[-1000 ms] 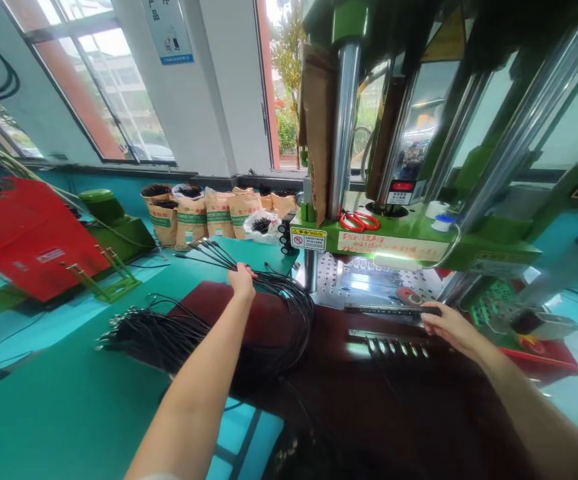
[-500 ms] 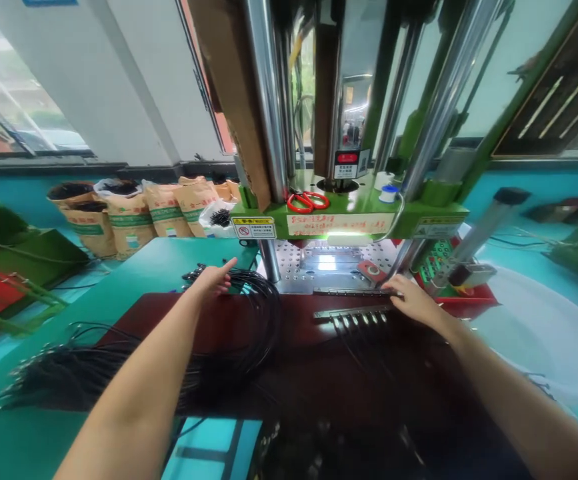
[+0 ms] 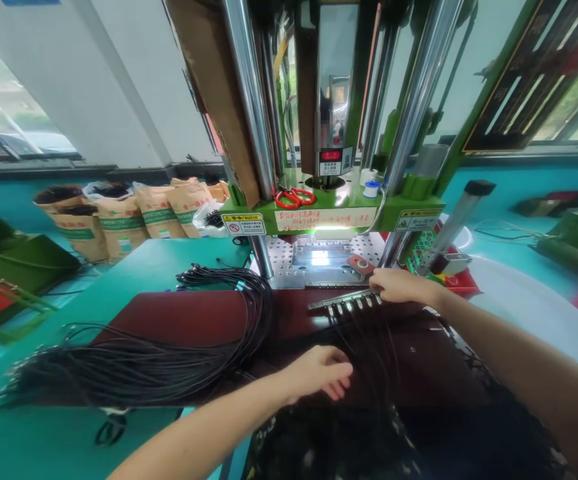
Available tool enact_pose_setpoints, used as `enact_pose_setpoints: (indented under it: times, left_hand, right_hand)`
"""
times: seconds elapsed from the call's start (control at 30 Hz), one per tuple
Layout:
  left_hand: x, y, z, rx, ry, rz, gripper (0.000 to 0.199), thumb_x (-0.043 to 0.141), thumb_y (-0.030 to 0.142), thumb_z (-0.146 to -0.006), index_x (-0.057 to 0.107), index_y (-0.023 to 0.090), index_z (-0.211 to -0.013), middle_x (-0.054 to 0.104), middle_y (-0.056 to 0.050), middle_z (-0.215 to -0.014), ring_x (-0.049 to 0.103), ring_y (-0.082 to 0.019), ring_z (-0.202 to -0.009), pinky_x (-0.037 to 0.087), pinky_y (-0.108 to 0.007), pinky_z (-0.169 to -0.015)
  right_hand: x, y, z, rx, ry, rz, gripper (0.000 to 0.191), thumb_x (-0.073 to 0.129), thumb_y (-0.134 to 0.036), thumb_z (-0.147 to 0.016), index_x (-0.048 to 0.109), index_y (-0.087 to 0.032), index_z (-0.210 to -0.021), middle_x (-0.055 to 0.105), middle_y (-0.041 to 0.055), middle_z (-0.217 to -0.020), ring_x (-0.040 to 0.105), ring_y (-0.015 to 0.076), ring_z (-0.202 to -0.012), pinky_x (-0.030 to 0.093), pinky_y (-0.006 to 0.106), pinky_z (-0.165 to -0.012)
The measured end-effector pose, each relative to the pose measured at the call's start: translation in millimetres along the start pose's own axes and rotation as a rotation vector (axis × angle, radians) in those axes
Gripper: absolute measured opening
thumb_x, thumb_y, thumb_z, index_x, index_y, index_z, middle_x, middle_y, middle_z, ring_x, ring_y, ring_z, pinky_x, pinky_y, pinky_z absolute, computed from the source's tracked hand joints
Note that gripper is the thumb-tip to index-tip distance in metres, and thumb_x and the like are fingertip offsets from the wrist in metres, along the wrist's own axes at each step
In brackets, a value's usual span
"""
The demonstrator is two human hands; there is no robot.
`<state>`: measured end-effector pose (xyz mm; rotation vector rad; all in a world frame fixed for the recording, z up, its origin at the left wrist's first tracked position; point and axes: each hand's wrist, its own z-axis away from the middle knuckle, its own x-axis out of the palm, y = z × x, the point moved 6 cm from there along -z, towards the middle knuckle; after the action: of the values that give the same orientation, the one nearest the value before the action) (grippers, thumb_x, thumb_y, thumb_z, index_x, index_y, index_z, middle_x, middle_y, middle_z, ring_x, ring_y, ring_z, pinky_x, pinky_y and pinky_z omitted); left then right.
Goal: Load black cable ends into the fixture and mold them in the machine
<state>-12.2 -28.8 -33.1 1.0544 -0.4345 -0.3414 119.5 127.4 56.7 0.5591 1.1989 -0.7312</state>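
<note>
My right hand has its fingers closed on the right end of a narrow metal bar. Several silver connector ends stick out along the bar's front side, and thin black cables trail from them toward me. Nearer to me is my left hand, left of those cables, thumb and fingers apart, with nothing visible in it. A thick bundle of black cables curves across the dark red board on the left. Behind the bar, a second dark strip lies along the press bed's front edge.
A green press with steel columns stands ahead, red scissors and a blue-white spool on its ledge. A red-topped block sits on the perforated metal bed. Paper sacks stand far left.
My left hand has left the far end of the cable bundle and come right and closer to me. The metal bar is now tilted, its right end raised in my right hand.
</note>
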Motion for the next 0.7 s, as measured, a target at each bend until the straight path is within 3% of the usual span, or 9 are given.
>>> enact_pose_setpoints:
  times: [0.13, 0.2, 0.33, 0.43, 0.57, 0.63, 0.7]
  left_hand:
    - [8.3, -4.3, -15.4, 0.027, 0.163, 0.473, 0.038, 0.067, 0.035, -0.067, 0.045, 0.013, -0.090, 0.061, -0.009, -0.082, 0.061, -0.013, -0.069, 0.046, -0.026, -0.068]
    - [16.0, -4.1, -24.1, 0.022, 0.177, 0.595, 0.036, 0.067, 0.032, -0.067, 0.044, 0.014, -0.087, 0.062, -0.010, -0.086, 0.062, -0.014, -0.073, 0.046, -0.025, -0.069]
    - [35.6, 1.4, -50.3, 0.025, 0.014, 0.698, 0.034, 0.069, 0.030, -0.066, 0.046, 0.015, -0.086, 0.063, -0.011, -0.086, 0.063, -0.016, -0.076, 0.045, -0.025, -0.066]
    - [39.9, 13.9, -72.4, 0.053, -0.118, 0.684, 0.035, 0.069, 0.032, -0.064, 0.047, 0.015, -0.086, 0.064, -0.012, -0.082, 0.064, -0.020, -0.073, 0.046, -0.028, -0.063]
    - [18.5, 40.0, -95.8, 0.085, -0.079, 0.576, 0.035, 0.066, 0.039, -0.065, 0.046, 0.016, -0.083, 0.065, -0.010, -0.075, 0.064, -0.022, -0.061, 0.045, -0.028, -0.053]
    - [2.1, 55.7, -103.6, 0.083, -0.055, 0.524, 0.031, 0.063, 0.038, -0.066, 0.046, 0.016, -0.080, 0.065, -0.009, -0.073, 0.064, -0.022, -0.059, 0.045, -0.027, -0.051]
    - [-15.5, 70.5, -110.0, 0.059, -0.061, 0.491, 0.025, 0.061, 0.034, -0.068, 0.049, 0.014, -0.079, 0.065, -0.008, -0.072, 0.064, -0.021, -0.060, 0.045, -0.027, -0.052]
  right_hand:
    - [-15.6, 3.1, -2.8, 0.118, 0.005, -0.036, 0.024, 0.045, -0.008, -0.062, 0.061, -0.017, -0.078, 0.064, 0.0089, -0.083, 0.058, 0.0205, -0.070, 0.031, 0.025, -0.051]
    - [-18.6, 6.7, -7.2, 0.169, 0.042, -0.066, 0.023, 0.045, -0.008, -0.063, 0.061, -0.018, -0.078, 0.064, 0.0086, -0.083, 0.058, 0.0197, -0.069, 0.031, 0.024, -0.051]
    - [-24.5, 17.2, -20.8, 0.199, 0.135, -0.142, 0.024, 0.046, -0.007, -0.061, 0.060, -0.018, -0.077, 0.064, 0.0066, -0.080, 0.057, 0.0188, -0.072, 0.032, 0.024, -0.053]
    - [-30.1, 28.6, -37.7, 0.191, 0.191, -0.217, 0.023, 0.048, -0.006, -0.059, 0.062, -0.017, -0.074, 0.064, 0.0038, -0.079, 0.057, 0.0170, -0.074, 0.034, 0.022, -0.054]
    - [-33.4, 49.7, -73.0, 0.263, 0.236, -0.295, 0.020, 0.052, -0.010, -0.066, 0.064, -0.018, -0.080, 0.065, 0.0018, -0.082, 0.058, 0.0154, -0.075, 0.039, 0.022, -0.058]
    - [-32.7, 59.5, -92.8, 0.328, 0.244, -0.322, 0.012, 0.054, -0.019, -0.076, 0.063, -0.017, -0.084, 0.064, 0.0025, -0.083, 0.058, 0.0152, -0.073, 0.043, 0.025, -0.062]
    - [-33.0, 65.0, -109.2, 0.353, 0.274, -0.350, 0.018, 0.051, -0.029, -0.083, 0.060, -0.015, -0.089, 0.063, 0.0037, -0.088, 0.058, 0.0147, -0.075, 0.046, 0.031, -0.068]
